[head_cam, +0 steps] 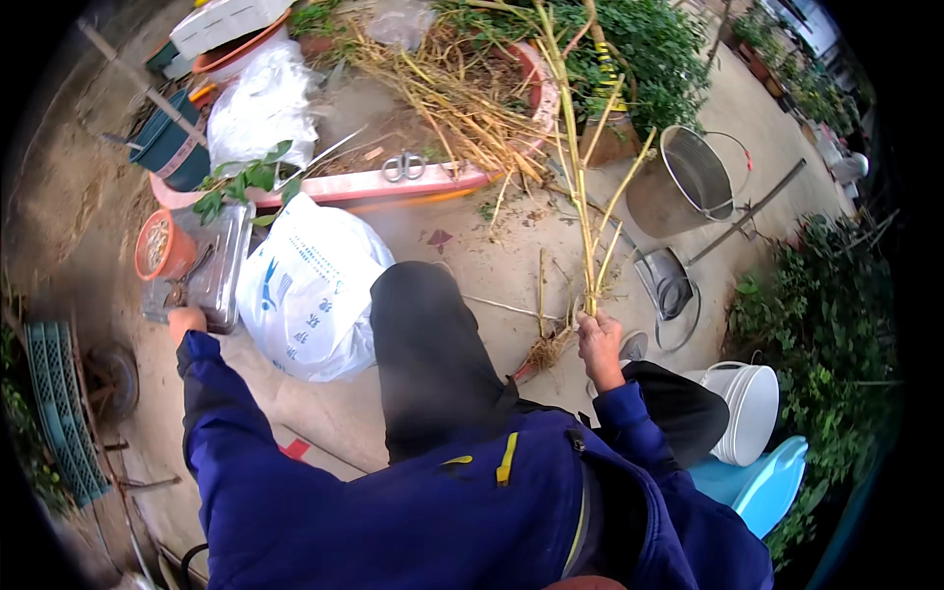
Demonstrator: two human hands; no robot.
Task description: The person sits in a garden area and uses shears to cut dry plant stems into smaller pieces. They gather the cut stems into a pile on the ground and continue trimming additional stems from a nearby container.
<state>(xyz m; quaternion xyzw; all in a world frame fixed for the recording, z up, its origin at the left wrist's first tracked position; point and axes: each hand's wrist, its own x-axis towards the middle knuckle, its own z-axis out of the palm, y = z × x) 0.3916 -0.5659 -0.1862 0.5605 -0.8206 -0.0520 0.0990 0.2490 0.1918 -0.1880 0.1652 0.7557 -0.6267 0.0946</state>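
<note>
My right hand is closed around the lower end of a dry, branching plant stalk, which stands up from the fist; dry roots lie just left of it. At the near edge of a clear plastic tray is my left hand, close to a small dark object; whether it grips anything is not visible. An orange pot with pale bits inside stands on the tray. Beside the tray rests a full white plastic bag. Scissors lie on the rim of a pink planter.
Cut dry stalks lie heaped over the planter. A metal bucket, a long-handled dustpan and a hose are at the right. Nearer are a white bucket and a blue basin. A green crate stands far left.
</note>
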